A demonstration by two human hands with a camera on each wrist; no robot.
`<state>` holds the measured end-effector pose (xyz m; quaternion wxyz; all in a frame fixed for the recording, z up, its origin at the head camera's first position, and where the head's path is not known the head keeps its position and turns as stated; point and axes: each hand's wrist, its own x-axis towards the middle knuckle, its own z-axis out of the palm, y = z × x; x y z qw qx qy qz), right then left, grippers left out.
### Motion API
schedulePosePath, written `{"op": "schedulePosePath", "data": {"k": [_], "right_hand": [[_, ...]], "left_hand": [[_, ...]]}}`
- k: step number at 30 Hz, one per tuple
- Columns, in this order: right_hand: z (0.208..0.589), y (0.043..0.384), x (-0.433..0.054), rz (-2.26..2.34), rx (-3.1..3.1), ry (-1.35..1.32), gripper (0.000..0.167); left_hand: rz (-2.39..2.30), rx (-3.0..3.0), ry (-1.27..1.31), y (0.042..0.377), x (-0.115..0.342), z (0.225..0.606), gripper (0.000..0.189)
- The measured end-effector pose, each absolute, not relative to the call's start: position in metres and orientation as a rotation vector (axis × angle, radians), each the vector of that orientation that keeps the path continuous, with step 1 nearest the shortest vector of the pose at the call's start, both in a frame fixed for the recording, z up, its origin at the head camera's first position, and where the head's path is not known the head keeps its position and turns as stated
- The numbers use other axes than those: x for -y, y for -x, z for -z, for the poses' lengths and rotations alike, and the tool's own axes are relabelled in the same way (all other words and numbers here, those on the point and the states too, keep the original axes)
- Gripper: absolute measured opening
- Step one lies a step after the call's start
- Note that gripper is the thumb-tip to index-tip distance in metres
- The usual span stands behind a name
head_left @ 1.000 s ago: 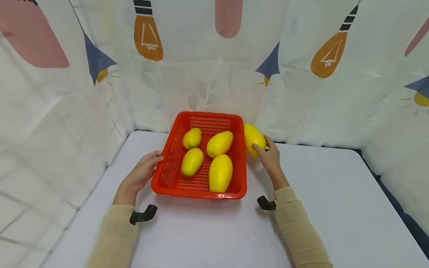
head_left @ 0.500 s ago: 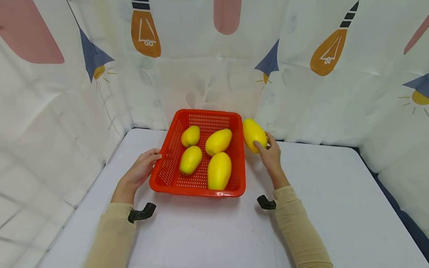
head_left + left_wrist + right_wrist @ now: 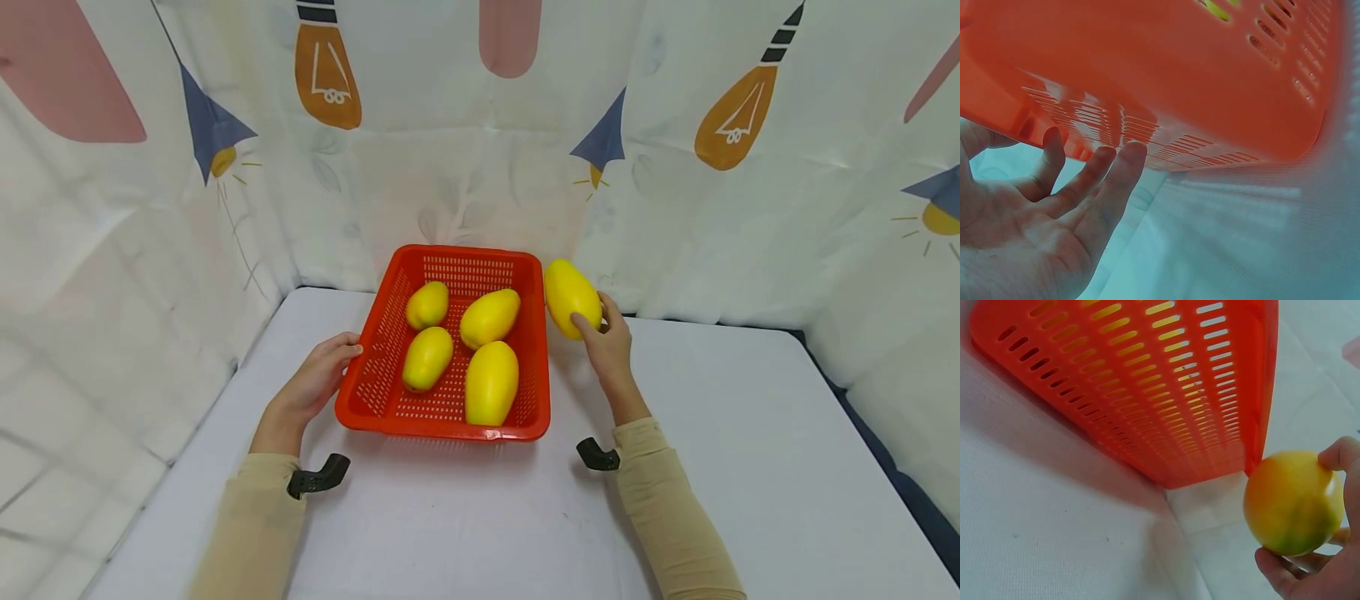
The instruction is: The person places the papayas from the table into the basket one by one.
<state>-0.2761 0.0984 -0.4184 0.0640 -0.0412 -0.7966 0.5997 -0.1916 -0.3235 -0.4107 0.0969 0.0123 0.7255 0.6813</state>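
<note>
A red perforated plastic basket (image 3: 444, 429) stands on the white table with several yellow mangoes (image 3: 491, 383) lying in it. My left hand (image 3: 318, 379) holds the basket's left rim, its thumb at the edge; in the left wrist view its fingers (image 3: 1124, 165) reach up against the slotted outer wall. Beside the right rim, my right hand (image 3: 609, 343) grips another yellow mango (image 3: 572, 298) between thumb and fingers. The right wrist view shows this mango (image 3: 1294, 503) raised off the table near the rim's height, with a greenish patch; part of the hand is cut off there.
The white table (image 3: 465, 525) extends in front of the basket and to the right. A patterned cloth (image 3: 480, 167) hangs as a wall close behind the basket, and another covers the left side. Black wrist mounts (image 3: 321, 477) jut inward from both sleeves.
My right hand has lifted the mango slightly upward along the basket's right side. The left hand keeps its hold on the rim, and the mangoes in the basket stay put.
</note>
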Motion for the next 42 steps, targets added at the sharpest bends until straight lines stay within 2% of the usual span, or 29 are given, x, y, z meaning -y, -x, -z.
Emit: {"op": "schedulePosePath", "data": {"k": [42], "right_hand": [[0.393,0.259,-0.090,-1.891,2.346,-0.105,0.063]], "left_hand": [[-2.055,-2.109,-0.064,0.192,0.321,0.408,0.021]]}}
